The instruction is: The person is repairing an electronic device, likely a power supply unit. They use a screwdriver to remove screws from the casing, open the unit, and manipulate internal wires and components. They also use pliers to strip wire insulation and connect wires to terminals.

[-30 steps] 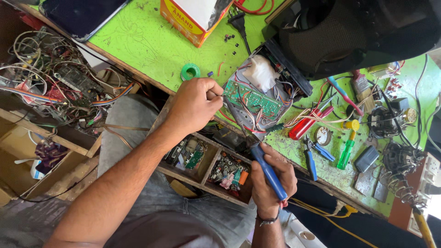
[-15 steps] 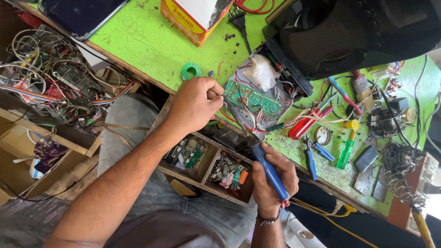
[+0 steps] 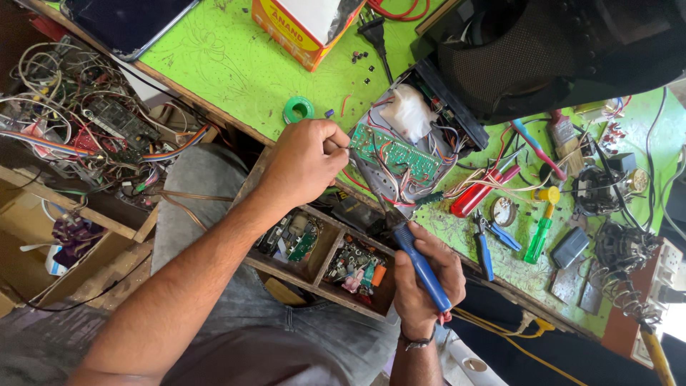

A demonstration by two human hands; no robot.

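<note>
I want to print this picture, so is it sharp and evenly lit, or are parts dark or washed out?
Head view: mostly sharp, with daylight bright on the green bench; the circuit board, left hand and right hand on the blue-handled soldering iron are crisp. The wire pile sits in shadow, and the lower right corner is washed out white.

Green workbench (image 3: pixel 236 64): circuit board (image 3: pixel 394 151), green tape roll (image 3: pixel 298 109), red screwdriver (image 3: pixel 480 197), blue pliers (image 3: pixel 493 241).
</note>
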